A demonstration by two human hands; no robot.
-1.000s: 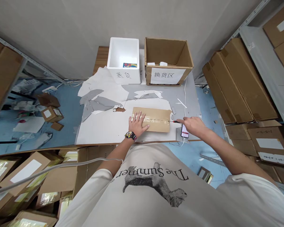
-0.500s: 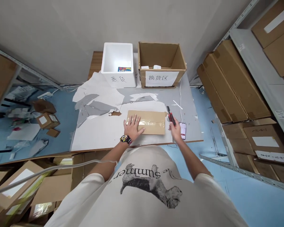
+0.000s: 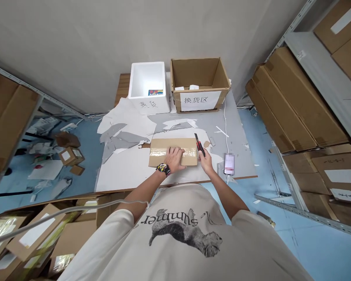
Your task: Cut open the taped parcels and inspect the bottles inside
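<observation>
Flat brown cardboard parcel banded with clear tape, and on my feed it's lying on a paper-covered white-and-grey surface, right at the near edge in front of the person. Their left hand sits palm-down on top of the parcel, with the fingers slightly apart across the taped band, resting there rather than gripping. The right hand is just off the parcel's right end, not on it as far as I can see from here, with its fingers curled tight around a slim red-and-black utility knife. The knife is tilted up and pointing away from the person, right beside that end.

There's a chunky dark wristwatch on the left wrist. Farther back on the surface, a white foam box sits beside an open brown cardboard box with a white paper label on its front. Off to the right, a phone lies with its screen blurred out, and a thin white cable runs up from it toward the cardboard box.
</observation>
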